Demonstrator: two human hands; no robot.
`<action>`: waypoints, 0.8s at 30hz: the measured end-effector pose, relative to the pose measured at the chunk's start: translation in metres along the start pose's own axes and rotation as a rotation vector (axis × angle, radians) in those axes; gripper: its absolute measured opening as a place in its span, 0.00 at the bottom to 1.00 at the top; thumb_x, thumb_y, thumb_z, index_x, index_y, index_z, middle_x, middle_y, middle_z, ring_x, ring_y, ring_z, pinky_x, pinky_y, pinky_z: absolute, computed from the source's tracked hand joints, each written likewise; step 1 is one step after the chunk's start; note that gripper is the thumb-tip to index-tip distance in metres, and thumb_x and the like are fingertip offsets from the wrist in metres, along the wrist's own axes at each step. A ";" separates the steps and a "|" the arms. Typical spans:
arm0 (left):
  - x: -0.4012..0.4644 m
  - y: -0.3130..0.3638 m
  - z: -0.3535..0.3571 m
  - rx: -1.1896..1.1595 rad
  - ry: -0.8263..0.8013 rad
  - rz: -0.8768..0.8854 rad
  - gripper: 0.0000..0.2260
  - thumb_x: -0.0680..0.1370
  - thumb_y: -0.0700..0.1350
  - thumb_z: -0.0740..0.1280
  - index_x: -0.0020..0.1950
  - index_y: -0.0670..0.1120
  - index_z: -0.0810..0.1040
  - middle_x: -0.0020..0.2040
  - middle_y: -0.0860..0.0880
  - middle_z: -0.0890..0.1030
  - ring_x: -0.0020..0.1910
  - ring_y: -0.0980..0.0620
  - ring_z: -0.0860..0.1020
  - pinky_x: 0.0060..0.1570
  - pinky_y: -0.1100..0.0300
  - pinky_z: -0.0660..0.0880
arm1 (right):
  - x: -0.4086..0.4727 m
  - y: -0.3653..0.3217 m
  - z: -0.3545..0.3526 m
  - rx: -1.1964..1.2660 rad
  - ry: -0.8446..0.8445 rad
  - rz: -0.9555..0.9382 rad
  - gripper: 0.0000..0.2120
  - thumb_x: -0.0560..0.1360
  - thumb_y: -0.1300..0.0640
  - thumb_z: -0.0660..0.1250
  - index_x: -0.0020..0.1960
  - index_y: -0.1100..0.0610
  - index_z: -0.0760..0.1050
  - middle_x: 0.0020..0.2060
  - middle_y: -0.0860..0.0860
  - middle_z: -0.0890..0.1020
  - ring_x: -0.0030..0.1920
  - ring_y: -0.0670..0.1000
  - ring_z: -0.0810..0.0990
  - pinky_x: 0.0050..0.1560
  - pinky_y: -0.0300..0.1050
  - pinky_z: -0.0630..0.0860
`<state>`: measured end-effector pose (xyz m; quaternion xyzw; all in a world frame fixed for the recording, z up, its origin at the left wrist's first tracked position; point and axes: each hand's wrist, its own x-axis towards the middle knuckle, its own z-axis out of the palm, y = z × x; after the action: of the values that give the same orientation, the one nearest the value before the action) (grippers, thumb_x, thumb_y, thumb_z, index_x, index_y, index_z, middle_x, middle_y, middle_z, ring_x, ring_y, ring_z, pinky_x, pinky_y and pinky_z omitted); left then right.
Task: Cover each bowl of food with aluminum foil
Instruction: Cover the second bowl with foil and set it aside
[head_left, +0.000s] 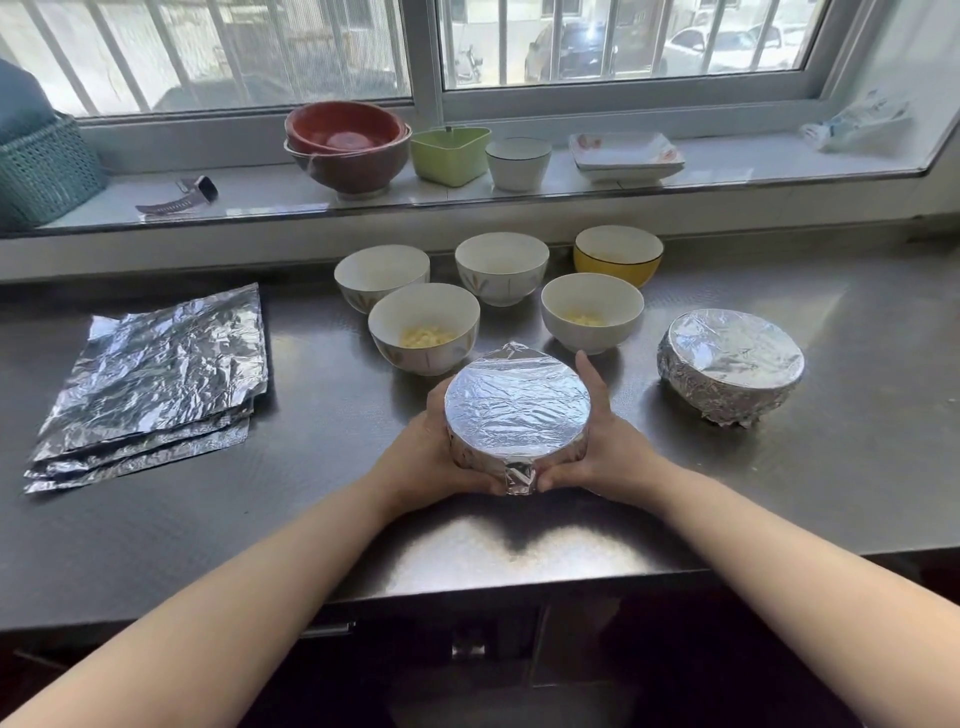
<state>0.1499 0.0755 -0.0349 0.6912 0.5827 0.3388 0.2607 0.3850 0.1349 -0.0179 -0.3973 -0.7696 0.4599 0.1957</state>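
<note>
Crinkled foil bowl (517, 410) cupped btwn left hand (431, 457), right hand (608, 447).

A: What is lying left of the hands?
B: Foil sheets (156, 384), stacked.
A: And between them?
B: One wrapped bowl (517, 410). Five open bowls (423, 327) are sitting behind; another wrapped bowl (730, 371) is sitting right.

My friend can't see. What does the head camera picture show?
Both hands, left hand and right hand, hold a foil-covered bowl on the steel counter. Another wrapped bowl sits right, five open bowls behind, foil sheets left.
</note>
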 end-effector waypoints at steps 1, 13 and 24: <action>0.000 0.000 -0.001 0.027 0.003 0.019 0.58 0.56 0.52 0.84 0.78 0.51 0.53 0.69 0.73 0.60 0.69 0.63 0.66 0.70 0.56 0.67 | 0.000 0.001 0.000 -0.019 0.005 0.000 0.69 0.62 0.60 0.83 0.77 0.48 0.29 0.44 0.37 0.80 0.41 0.35 0.83 0.46 0.21 0.69; -0.001 -0.003 0.005 0.117 0.047 -0.034 0.56 0.56 0.55 0.83 0.77 0.53 0.56 0.68 0.63 0.66 0.69 0.60 0.67 0.68 0.61 0.66 | -0.003 0.002 0.004 0.023 0.002 0.005 0.68 0.65 0.67 0.79 0.74 0.47 0.24 0.31 0.37 0.84 0.40 0.37 0.84 0.46 0.21 0.69; -0.004 -0.007 -0.013 0.414 -0.068 -0.135 0.65 0.51 0.70 0.72 0.79 0.50 0.44 0.79 0.50 0.55 0.78 0.50 0.52 0.76 0.46 0.52 | -0.009 0.011 -0.008 -0.102 -0.016 -0.056 0.71 0.60 0.46 0.82 0.71 0.37 0.22 0.73 0.47 0.68 0.69 0.44 0.72 0.72 0.46 0.66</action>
<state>0.1351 0.0723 -0.0329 0.7004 0.6756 0.1702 0.1550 0.4009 0.1352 -0.0230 -0.3816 -0.8044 0.4175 0.1817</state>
